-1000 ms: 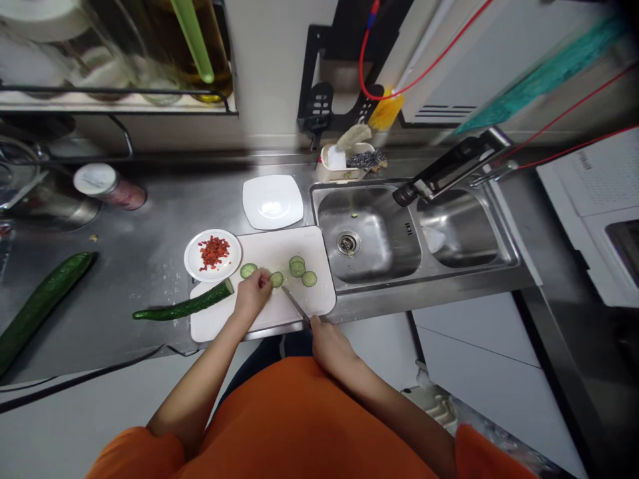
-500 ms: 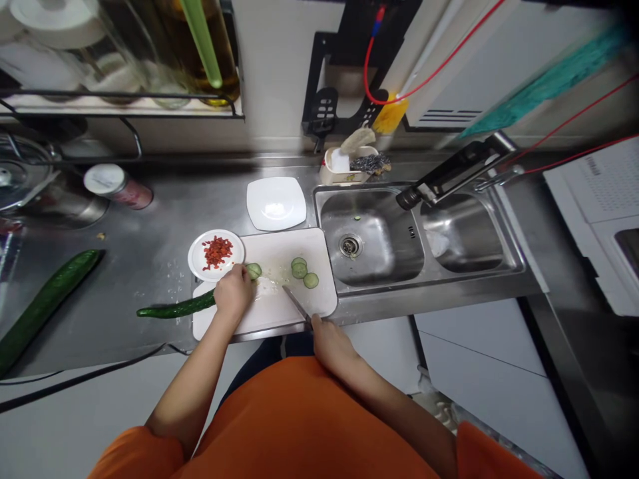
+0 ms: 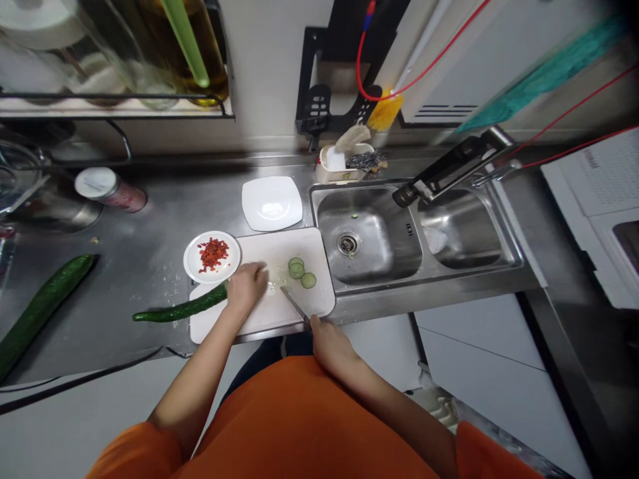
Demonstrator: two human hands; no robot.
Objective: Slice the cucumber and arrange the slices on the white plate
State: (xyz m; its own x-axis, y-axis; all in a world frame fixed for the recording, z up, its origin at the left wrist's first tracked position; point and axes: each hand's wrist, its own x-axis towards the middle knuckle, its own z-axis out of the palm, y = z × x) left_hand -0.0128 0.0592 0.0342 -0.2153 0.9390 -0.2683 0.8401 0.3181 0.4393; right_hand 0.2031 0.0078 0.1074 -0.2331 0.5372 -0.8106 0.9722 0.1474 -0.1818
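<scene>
My right hand [image 3: 333, 342] is closed round the handle of a kitchen knife [image 3: 296, 307]. The knife's tip points up and left over a white cutting board [image 3: 279, 315]. My left hand [image 3: 246, 287] lies over the cut end of a dark green cucumber [image 3: 187, 309], its fingertips slightly blurred, so their grip is unclear. The cucumber's uncut part runs left off the board onto the counter. To the right of the blade lie several cucumber slices [image 3: 296, 269]. A white plate of chopped red pieces [image 3: 213, 255] touches the board's upper left corner.
A white plate [image 3: 272, 205] stands behind the board. The double steel sink [image 3: 372, 239] adjoins the board on the right. A second cucumber [image 3: 42, 309] lies far left on the counter, below a lidded jar [image 3: 112, 189]. A black cable [image 3: 90, 376] hangs along the front edge.
My left hand has slid right along the cucumber and now covers its pale cut end. The knife and my right hand have stayed almost still. The view has shifted slightly.
</scene>
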